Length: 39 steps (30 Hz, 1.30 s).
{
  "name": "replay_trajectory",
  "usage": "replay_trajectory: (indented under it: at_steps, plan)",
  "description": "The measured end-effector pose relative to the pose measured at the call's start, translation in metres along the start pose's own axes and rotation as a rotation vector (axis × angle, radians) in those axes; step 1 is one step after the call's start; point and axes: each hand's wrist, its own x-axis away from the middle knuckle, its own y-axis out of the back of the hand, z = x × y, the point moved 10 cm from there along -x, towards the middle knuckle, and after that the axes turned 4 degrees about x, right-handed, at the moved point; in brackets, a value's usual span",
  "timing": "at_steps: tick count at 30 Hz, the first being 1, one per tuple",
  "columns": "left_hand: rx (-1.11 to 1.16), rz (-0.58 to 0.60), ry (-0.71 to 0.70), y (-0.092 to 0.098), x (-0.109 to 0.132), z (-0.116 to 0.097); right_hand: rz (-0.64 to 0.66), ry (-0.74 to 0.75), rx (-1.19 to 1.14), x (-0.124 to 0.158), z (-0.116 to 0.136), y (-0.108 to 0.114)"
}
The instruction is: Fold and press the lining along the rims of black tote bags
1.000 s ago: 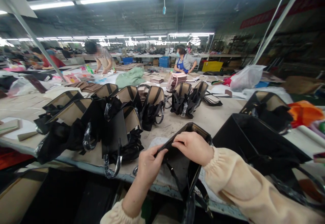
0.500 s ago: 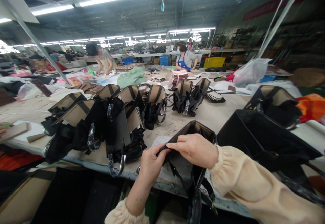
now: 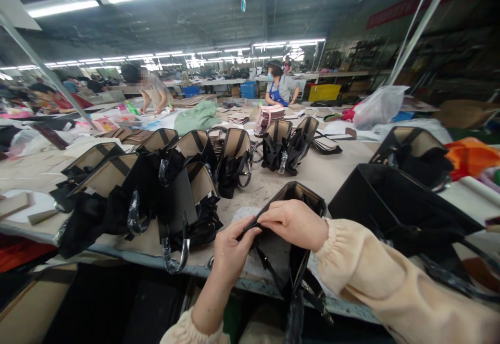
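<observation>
Where fingers pinch, bag rim between

Black bag, cream sleeves

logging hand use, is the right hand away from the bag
No, the right hand has fingers on the bag beside the left hand.

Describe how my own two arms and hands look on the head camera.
Both sleeves are plain cream, soft-looking and loose, with gathered, frilled cuffs. The right sleeve runs to the wrist; the left sleeve ends partway up the forearm, leaving it bare below. The left hand and right hand show no glove, ring or watch. No markings or cables are visible.
</observation>
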Motion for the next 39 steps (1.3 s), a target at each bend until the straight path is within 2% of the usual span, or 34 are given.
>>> replay_trajectory:
  at_steps: [12, 17, 23, 31, 39]
  plan:
    - [-0.081, -0.075, -0.009, 0.004, -0.002, -0.001, -0.037, -0.164, 0.108, 0.001, -0.016, 0.000]
    - [-0.074, -0.086, 0.022, 0.005, -0.003, 0.003, -0.046, -0.175, 0.098, 0.001, -0.020, 0.002]
    - [-0.098, -0.105, 0.033, 0.007, -0.004, 0.003, -0.012, -0.100, -0.016, 0.003, -0.021, 0.000]
    - [-0.135, -0.113, 0.008, 0.007, -0.005, -0.004, -0.040, -0.221, 0.093, 0.002, -0.029, 0.005]
    - [-0.129, -0.108, -0.004, 0.005, -0.006, -0.005, -0.054, -0.271, 0.172, 0.001, -0.032, 0.006]
